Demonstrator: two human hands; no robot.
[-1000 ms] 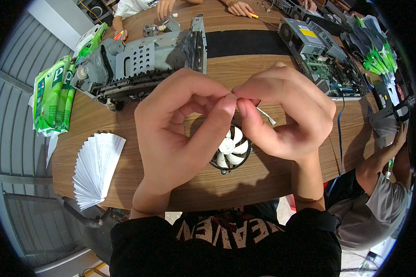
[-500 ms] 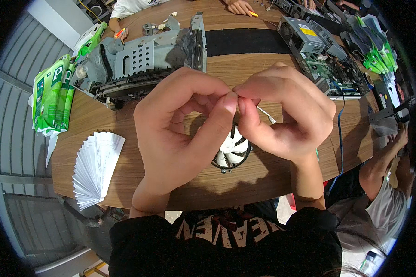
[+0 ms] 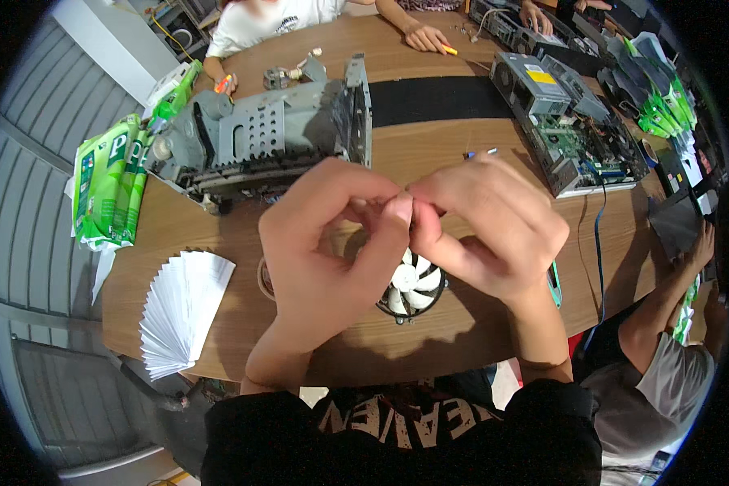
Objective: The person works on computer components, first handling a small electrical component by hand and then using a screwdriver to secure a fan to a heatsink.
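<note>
Above the table my left hand (image 3: 320,259) and my right hand (image 3: 502,227) meet fingertip to fingertip. Thumb and index finger of each are pressed together in a pinch. Whatever lies between them is too small or too hidden to make out. Directly beneath, a round cooling fan (image 3: 407,278) with white blades and a dark frame rests on the table, partly covered by my left thumb and right fingers. A bit of a brownish round rim (image 3: 265,278) peeks out beside my left hand. Right of my right wrist lies a thin teal object (image 3: 554,285).
A grey metal computer chassis (image 3: 259,134) stands far left, near green packs (image 3: 109,182) and a folded paper fan (image 3: 185,312). At right sit an opened computer (image 3: 571,134) and a blue cable (image 3: 598,243). Other people's hands (image 3: 425,38) work across the table (image 3: 429,142).
The view has shifted, so the table's things appear lower. My hands keep their pinch against each other, slightly lower. The white cable end by my right fingers no longer shows.
</note>
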